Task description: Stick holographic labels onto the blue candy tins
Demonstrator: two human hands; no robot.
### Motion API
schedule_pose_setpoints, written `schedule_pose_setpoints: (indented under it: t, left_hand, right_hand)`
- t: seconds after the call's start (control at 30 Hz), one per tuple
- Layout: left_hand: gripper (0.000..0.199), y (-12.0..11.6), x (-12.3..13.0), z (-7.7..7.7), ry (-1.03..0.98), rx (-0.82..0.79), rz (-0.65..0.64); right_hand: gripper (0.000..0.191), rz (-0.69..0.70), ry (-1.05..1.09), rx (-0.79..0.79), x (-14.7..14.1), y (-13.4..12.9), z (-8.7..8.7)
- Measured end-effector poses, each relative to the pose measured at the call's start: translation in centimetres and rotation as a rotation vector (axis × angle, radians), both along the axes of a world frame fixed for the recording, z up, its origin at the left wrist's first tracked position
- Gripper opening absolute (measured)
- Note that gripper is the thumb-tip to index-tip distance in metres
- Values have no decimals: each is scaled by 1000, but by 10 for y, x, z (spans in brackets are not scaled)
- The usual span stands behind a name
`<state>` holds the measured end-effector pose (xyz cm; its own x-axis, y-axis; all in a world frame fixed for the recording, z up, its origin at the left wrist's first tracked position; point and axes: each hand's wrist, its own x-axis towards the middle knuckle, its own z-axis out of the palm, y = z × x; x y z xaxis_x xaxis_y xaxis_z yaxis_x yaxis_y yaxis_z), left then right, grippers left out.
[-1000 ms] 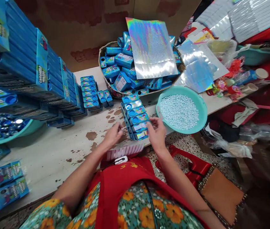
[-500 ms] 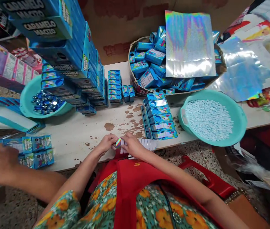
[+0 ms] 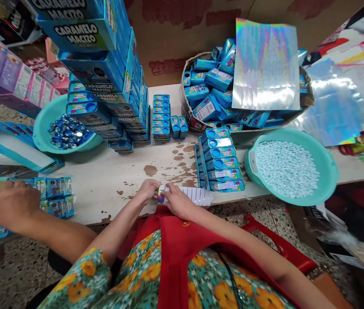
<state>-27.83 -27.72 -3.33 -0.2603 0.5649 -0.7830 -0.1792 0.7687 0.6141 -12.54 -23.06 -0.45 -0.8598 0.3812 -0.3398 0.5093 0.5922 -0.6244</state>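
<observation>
At the front edge of the table, a narrow sheet of stickers [image 3: 197, 195] is between my hands, its white backing crossed by slits and its left end shimmering in rainbow colours. My left hand [image 3: 148, 190] is closed, fingertips pinching at that left end. Fingers of my right hand [image 3: 178, 201] grip the sheet just beside it, and part of the sheet is hidden under them. To the right of my hands stands a row of small blue candy boxes [image 3: 222, 163] with round recesses on top, some with shiny or whitish patches.
A teal basin [image 3: 331, 167] of pale blue candies stands right, another teal basin [image 3: 42, 139] of shiny blue pieces left. Tall stacks of blue boxes [image 3: 88, 73] rise behind. A carton [image 3: 186, 101] of boxes bears a holographic sheet [image 3: 265, 64]. A co-worker's hand [image 3: 11, 204] rests over blue packets.
My hands have shifted slightly on the sticker sheet, and its shiny end now shows more upright between them. The co-worker's hand at left has moved right over the packets. The view has shifted a little.
</observation>
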Motion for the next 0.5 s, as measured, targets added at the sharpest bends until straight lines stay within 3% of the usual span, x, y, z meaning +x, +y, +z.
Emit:
schedule_pose_setpoints:
  t: [0.17,0.3,0.43,0.5]
  left_hand:
    - [25,4,1,-9,54,32,-25]
    - [27,7,-1,-9,125,65,-112]
    - [35,8,-4,25,381,374,-276]
    - [41,9,1,50,326,512,-400]
  right_hand:
    - [20,-147,97,43,-4,3,-3]
    - [6,-321,170,-107,-3,7,-2]
    - [8,-528,281,-250,11,12,21]
    - [7,-583,348,-257,20,16,41]
